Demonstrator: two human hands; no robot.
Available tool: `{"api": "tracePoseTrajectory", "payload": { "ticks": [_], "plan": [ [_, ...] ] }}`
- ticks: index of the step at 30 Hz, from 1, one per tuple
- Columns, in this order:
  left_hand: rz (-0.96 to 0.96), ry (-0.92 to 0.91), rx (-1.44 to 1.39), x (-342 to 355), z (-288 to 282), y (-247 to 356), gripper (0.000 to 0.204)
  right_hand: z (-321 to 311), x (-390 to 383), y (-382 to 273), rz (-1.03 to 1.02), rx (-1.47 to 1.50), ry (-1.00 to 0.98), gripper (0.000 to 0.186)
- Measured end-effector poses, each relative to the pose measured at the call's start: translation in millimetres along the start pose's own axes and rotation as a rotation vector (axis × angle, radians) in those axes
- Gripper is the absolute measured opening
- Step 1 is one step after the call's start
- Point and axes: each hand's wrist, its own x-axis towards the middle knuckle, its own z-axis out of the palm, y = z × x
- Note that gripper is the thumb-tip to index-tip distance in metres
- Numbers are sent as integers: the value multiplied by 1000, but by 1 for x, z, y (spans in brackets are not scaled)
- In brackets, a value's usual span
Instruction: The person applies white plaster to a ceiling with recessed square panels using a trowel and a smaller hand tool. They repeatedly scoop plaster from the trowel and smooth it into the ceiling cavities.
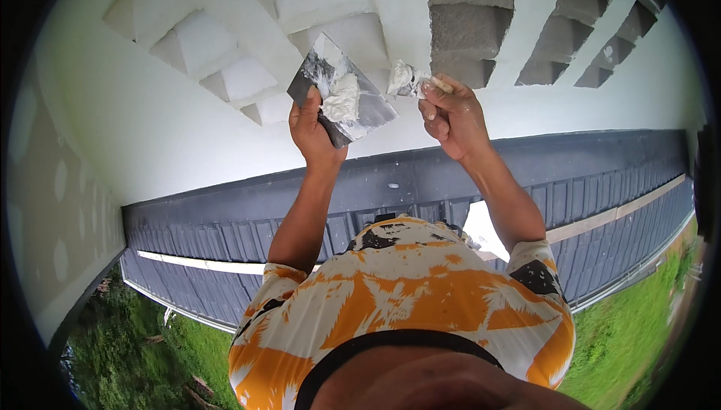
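Observation:
My left hand (317,136) grips the lower edge of a dark, flat plate (373,112), its thumb lying on the top face. A thick lump of white putty (342,98) sits on that plate, with smears around it. Just to the right, my right hand (460,121) pinches a small putty knife (402,78) whose blade is coated in white putty. Blade and plate are a short gap apart. White residue marks the right fingers. Both hands are in front of a white wall (218,143) with rows of stepped recesses.
Recesses on the left are white (203,42); those on the right are bare grey (469,31). Below the wall runs a dark ribbed metal roof (203,230) with a wooden batten (616,211) across it. A patched side wall (56,192) stands left. Grass (623,327) lies beyond the roof.

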Motion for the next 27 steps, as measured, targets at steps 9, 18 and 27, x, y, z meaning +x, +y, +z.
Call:
{"api": "tracePoseTrajectory", "payload": {
  "ticks": [9, 18, 27],
  "plan": [
    [-402, 370, -23, -17, 23, 5, 35, -5, -9, 4, -840, -1380, -140, 41],
    [-35, 131, 81, -13, 18, 19, 20, 31, -33, -48, -1086, -1920, -351, 37],
    [-132, 174, 103, -3, 7, 22, 17, 43, -29, -59, -905, -1999, -404, 23]
  ]
}}
